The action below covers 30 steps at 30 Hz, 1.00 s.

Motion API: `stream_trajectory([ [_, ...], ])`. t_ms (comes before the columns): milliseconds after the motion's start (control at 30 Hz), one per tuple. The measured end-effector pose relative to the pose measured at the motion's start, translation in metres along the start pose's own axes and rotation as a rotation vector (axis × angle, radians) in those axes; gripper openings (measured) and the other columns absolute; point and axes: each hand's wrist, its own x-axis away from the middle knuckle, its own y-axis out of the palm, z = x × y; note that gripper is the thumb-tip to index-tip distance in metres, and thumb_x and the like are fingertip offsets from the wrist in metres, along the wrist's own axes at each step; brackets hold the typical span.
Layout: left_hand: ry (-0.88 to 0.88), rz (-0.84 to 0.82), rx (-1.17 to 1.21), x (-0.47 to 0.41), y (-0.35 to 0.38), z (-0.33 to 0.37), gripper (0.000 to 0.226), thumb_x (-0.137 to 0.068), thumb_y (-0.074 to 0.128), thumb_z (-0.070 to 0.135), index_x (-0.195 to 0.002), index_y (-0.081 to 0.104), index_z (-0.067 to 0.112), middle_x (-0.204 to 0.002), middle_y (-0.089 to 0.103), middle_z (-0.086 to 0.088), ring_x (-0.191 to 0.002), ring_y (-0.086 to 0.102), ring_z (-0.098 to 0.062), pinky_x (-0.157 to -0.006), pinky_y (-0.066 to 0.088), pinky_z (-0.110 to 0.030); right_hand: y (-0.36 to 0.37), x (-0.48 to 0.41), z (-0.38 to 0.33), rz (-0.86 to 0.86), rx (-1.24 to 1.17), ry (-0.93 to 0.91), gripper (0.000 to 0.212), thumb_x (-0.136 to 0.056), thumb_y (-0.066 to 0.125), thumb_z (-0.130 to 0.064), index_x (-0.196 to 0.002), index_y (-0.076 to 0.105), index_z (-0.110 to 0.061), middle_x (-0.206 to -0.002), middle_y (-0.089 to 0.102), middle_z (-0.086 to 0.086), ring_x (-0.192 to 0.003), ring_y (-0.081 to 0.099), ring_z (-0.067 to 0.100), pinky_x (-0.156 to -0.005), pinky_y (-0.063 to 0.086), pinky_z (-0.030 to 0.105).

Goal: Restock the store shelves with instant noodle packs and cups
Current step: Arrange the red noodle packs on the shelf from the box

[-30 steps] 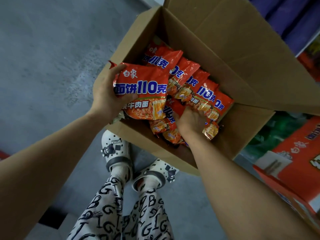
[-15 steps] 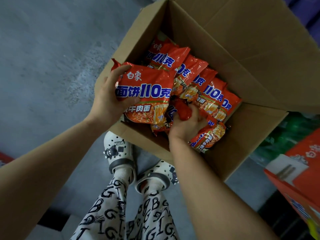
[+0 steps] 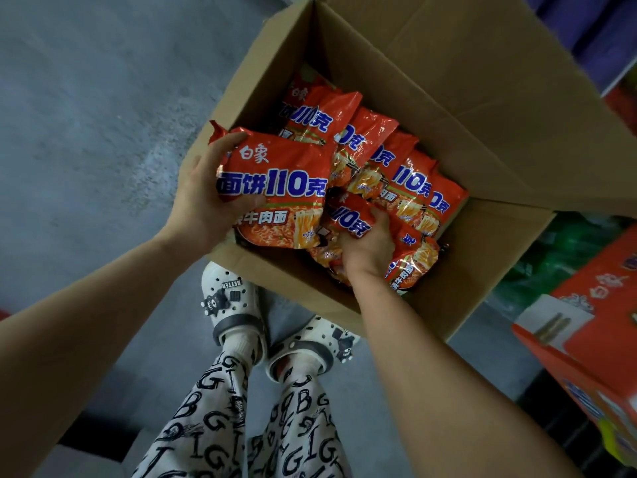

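Stockroom floor, mid-restock: I stand over an open cardboard box (image 3: 448, 305) and gather stock for the shelves. My left hand (image 3: 203, 201) grips a red noodle pack (image 3: 275, 188) at its left edge, thumb across the front and fingers curled over the top corner, holding it raised above the box's left rim. My right hand (image 3: 365, 243) is down inside the box, fingers closed round a second pack (image 3: 348, 219) among the loose ones at the near side. Just beyond it, a row of packs (image 3: 406, 174) stands on edge, running toward the box's right wall.

As I judge it, the step in hand is lifting that second pack out. The film looks glossy and slippery, and the noodle block inside likely crumbles under pressure. So I should hold firm at the sealed edges rather than squeeze the middle. I should draw the pack straight up, clear of its neighbours, so none drag out with it. Then I can lay it flat against the first before turning to the orange carton (image 3: 593, 326) at my right.
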Motion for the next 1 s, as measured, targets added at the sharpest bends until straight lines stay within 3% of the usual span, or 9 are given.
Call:
stream_trajectory([
  [133,-0.047,-0.002,0.123,0.013,0.000,0.025,0.078,-0.079,0.077,0.012,-0.142,0.037,0.035,-0.130,0.047,0.008,-0.100,0.059,-0.002,-0.067,0.051,-0.015,-0.044,0.017,0.002,-0.080,0.003,-0.055,0.071,-0.077,0.083,-0.018,-0.138,0.046,-0.022,-0.134,0.058,0.002,-0.119,0.058,0.021,-0.101,0.049,0.039],
  [267,-0.088,-0.069,0.201,0.030,-0.009,0.058,0.076,-0.080,0.076,0.011,-0.140,0.037,0.037,-0.115,0.050,0.019,-0.094,0.060,0.000,-0.062,0.055,-0.013,-0.102,0.037,-0.002,-0.133,-0.075,-0.059,0.061,-0.079,0.081,-0.014,-0.130,0.051,-0.031,-0.122,0.056,-0.008,-0.107,0.053,0.008,-0.087,0.046,0.026],
  [400,-0.049,-0.172,0.225,0.053,-0.029,0.105,0.073,-0.077,0.078,0.015,-0.133,0.040,0.043,-0.117,0.056,0.015,-0.097,0.067,-0.007,-0.075,0.061,-0.031,-0.157,0.063,-0.023,-0.097,-0.071,-0.121,0.062,-0.077,0.083,-0.017,-0.117,0.050,-0.051,-0.123,0.062,-0.007,-0.107,0.063,0.017,-0.085,0.056,0.036],
  [500,-0.023,-0.249,0.273,0.074,-0.048,0.144,0.075,-0.069,0.079,0.025,-0.131,0.043,0.042,-0.123,0.057,0.006,-0.102,0.067,-0.014,-0.079,0.061,-0.039,-0.201,0.091,-0.048,-0.123,-0.173,-0.143,0.060,-0.082,0.078,-0.008,-0.121,0.052,-0.044,-0.118,0.060,-0.006,-0.104,0.063,0.015,-0.075,0.056,0.028],
  [567,0.001,-0.275,0.266,0.091,-0.063,0.172,0.076,-0.066,0.080,0.029,-0.131,0.044,0.043,-0.129,0.055,0.001,-0.107,0.066,-0.020,-0.081,0.060,-0.044,-0.234,0.112,-0.066,-0.135,-0.236,-0.165,0.058,-0.084,0.075,-0.005,-0.124,0.054,-0.042,-0.117,0.058,-0.010,-0.102,0.063,0.012,-0.075,0.059,0.032],
  [733,0.099,-0.323,0.259,0.135,-0.095,0.244,0.073,-0.075,0.079,0.010,-0.134,0.042,0.030,-0.129,0.055,-0.005,-0.103,0.067,-0.016,-0.073,0.060,-0.030,-0.302,0.172,-0.107,-0.109,-0.284,-0.284,0.056,-0.084,0.073,-0.001,-0.119,0.056,-0.041,-0.119,0.062,-0.005,-0.091,0.066,0.001,-0.066,0.053,0.015],
  [833,0.142,-0.363,0.229,0.162,-0.114,0.289,0.072,-0.078,0.079,0.011,-0.133,0.042,0.038,-0.128,0.055,0.001,-0.104,0.067,-0.019,-0.073,0.061,-0.034,-0.342,0.211,-0.128,-0.091,-0.332,-0.351,0.052,-0.086,0.070,0.000,-0.120,0.057,-0.038,-0.116,0.066,-0.006,-0.085,0.068,0.000,-0.066,0.056,0.022],
  [933,0.196,-0.358,0.208,0.191,-0.137,0.336,0.070,-0.077,0.081,0.017,-0.131,0.043,0.043,-0.125,0.057,0.002,-0.104,0.067,-0.021,-0.077,0.061,-0.044,-0.381,0.247,-0.150,-0.056,-0.347,-0.411,0.052,-0.086,0.072,-0.002,-0.117,0.058,-0.041,-0.107,0.067,-0.013,-0.085,0.069,0.008,-0.075,0.062,0.041],
  [1000,0.250,-0.347,0.209,0.212,-0.154,0.368,0.070,-0.077,0.080,0.016,-0.132,0.043,0.040,-0.124,0.059,0.001,-0.103,0.068,-0.020,-0.078,0.061,-0.045,-0.408,0.272,-0.165,-0.037,-0.371,-0.448,0.053,-0.085,0.072,-0.003,-0.114,0.058,-0.045,-0.108,0.068,-0.010,-0.090,0.070,0.015,-0.078,0.061,0.045],
])
